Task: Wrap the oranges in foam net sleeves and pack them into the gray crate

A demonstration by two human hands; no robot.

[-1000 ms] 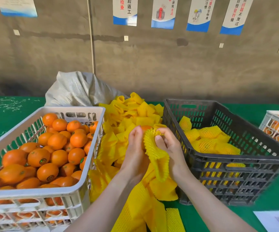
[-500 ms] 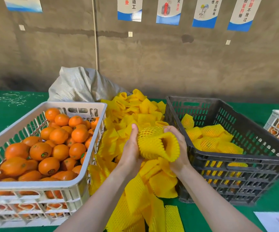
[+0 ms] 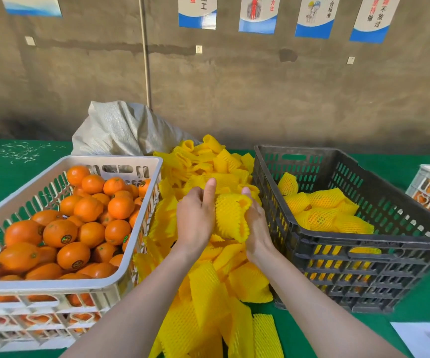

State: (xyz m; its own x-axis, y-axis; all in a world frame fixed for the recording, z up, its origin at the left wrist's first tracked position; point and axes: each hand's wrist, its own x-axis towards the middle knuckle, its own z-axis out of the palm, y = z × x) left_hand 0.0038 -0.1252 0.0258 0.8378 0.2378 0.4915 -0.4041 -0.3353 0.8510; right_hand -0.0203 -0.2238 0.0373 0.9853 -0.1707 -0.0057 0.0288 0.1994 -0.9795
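- We hold one sleeved orange (image 3: pixel 230 218) between both hands, above the loose pile of yellow foam net sleeves (image 3: pixel 208 301) and just left of the gray crate (image 3: pixel 363 241).
- A second ago bare peel showed at the top; now the net covers it all.
- Our left hand (image 3: pixel 195 220) wraps its left side, one digit now sticking straight up.
- Our right hand (image 3: pixel 256 226) curls round its right side.
- Wrapped oranges (image 3: pixel 322 215) lie in the gray crate; bare oranges (image 3: pixel 61 232) fill the white crate (image 3: pixel 53 284).
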